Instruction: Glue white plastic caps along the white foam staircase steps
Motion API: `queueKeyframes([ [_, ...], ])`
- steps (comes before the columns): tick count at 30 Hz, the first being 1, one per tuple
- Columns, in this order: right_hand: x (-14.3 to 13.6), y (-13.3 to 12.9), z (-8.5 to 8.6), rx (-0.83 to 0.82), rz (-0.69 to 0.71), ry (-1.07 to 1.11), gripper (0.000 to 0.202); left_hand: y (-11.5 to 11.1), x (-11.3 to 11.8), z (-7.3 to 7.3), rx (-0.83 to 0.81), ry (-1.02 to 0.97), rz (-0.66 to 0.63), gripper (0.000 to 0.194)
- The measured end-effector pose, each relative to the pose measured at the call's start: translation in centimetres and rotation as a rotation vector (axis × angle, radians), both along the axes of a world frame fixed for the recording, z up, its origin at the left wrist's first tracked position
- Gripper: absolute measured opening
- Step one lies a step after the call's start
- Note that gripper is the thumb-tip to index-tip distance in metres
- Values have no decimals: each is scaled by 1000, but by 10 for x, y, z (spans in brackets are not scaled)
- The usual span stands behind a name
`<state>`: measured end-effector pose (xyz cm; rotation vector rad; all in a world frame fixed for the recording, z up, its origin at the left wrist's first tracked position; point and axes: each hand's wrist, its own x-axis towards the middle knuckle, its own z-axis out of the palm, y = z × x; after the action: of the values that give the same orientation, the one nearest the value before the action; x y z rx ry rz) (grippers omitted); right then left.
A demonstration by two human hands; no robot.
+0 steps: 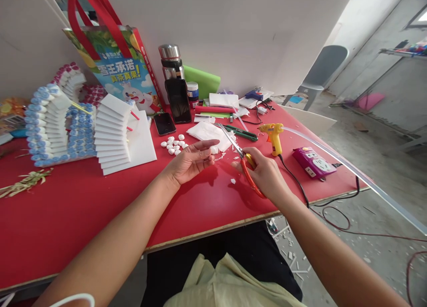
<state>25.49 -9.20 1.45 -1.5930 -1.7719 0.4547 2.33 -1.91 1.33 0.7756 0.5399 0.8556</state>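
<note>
Trimming a small white piece (214, 150) with red-handled scissors (240, 158) over the red bench (83, 204).

I see my left hand (191, 159) pinching the piece at its fingertips, held up toward the blades; my right hand (265, 172) is clamped through the scissor handles, blades parted. Finished white pieces (173, 145) sit just beyond, with the yellow glue gun (273, 135) standing to the right within reach.

Glossy red table (83, 209), metal-bladed scissors (245, 164)
</note>
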Motion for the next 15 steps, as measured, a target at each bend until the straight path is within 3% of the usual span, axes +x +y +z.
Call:
queueKeyframes([
  [15, -6, -10, 2, 15, 108, -166, 49, 1, 3, 1, 8, -42, 116, 20],
])
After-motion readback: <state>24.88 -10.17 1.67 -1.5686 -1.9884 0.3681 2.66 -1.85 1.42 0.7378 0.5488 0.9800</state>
